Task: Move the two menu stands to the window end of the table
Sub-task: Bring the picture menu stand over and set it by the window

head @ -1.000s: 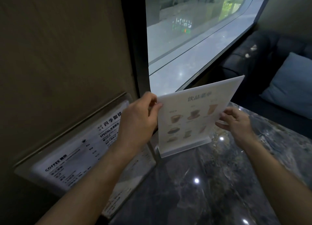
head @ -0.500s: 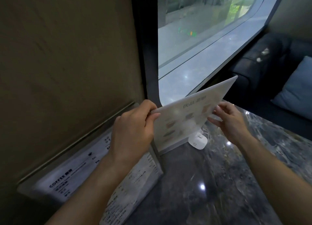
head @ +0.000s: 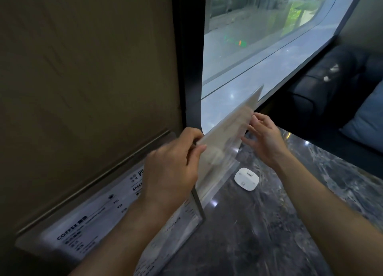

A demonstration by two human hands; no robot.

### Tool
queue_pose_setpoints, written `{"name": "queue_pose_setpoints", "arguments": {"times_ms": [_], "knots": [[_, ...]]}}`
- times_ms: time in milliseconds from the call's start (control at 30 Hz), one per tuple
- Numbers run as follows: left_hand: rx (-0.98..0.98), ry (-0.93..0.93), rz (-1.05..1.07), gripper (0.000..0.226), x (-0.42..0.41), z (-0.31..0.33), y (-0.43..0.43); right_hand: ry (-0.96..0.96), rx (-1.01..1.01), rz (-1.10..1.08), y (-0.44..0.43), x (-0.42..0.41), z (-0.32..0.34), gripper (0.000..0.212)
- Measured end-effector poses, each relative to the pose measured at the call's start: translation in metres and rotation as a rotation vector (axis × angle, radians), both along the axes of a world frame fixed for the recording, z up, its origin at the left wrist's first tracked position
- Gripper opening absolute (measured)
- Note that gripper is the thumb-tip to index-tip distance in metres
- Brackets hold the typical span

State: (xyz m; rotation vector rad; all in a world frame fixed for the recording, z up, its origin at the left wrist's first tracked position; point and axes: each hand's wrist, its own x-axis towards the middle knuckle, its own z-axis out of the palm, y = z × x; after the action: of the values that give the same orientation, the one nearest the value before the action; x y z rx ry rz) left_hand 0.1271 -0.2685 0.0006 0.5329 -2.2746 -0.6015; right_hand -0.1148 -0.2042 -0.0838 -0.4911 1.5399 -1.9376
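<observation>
A clear acrylic menu stand with a white drinks card [head: 223, 143] stands on the dark marble table [head: 259, 234] close to the window [head: 259, 48], seen almost edge-on. My left hand [head: 174, 168] pinches its near upper corner. My right hand [head: 263, 137] is at its far edge, fingers spread and touching or just off it. A second, larger menu stand printed "COFFEE" [head: 99, 215] leans along the brown wall at the left, partly hidden by my left forearm.
A small white rounded device [head: 246, 178] lies on the table just right of the drinks stand's base. A dark sofa [head: 331, 85] with a blue cushion [head: 366, 122] sits beyond the table's right side. A black window frame post [head: 190, 68] rises behind the stands.
The drinks menu stand has turned from facing me to nearly edge-on, its face swinging towards the wall. The white device behind it has come into view. My right hand's fingers have loosened.
</observation>
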Motion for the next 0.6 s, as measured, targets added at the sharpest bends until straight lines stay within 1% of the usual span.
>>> {"name": "queue_pose_setpoints", "arguments": {"times_ms": [133,233,300,500,600], "knots": [[-0.023,0.006,-0.009,0.01,-0.001,0.0,-0.003,0.055,0.053,0.012,0.004,-0.002,-0.001,0.027],[-0.034,0.018,-0.004,0.011,-0.001,0.0,-0.004,0.163,0.121,0.028,0.007,-0.001,0.001,0.031],[-0.035,0.023,-0.004,0.01,-0.001,0.0,-0.005,0.197,0.168,0.019,0.008,-0.002,0.002,0.035],[-0.054,0.012,-0.017,0.011,-0.002,0.0,-0.007,0.264,0.238,0.043,0.011,-0.001,0.005,0.039],[-0.067,0.015,-0.019,0.011,-0.001,0.001,-0.007,0.269,0.251,0.033,0.012,-0.002,0.008,0.036]]}}
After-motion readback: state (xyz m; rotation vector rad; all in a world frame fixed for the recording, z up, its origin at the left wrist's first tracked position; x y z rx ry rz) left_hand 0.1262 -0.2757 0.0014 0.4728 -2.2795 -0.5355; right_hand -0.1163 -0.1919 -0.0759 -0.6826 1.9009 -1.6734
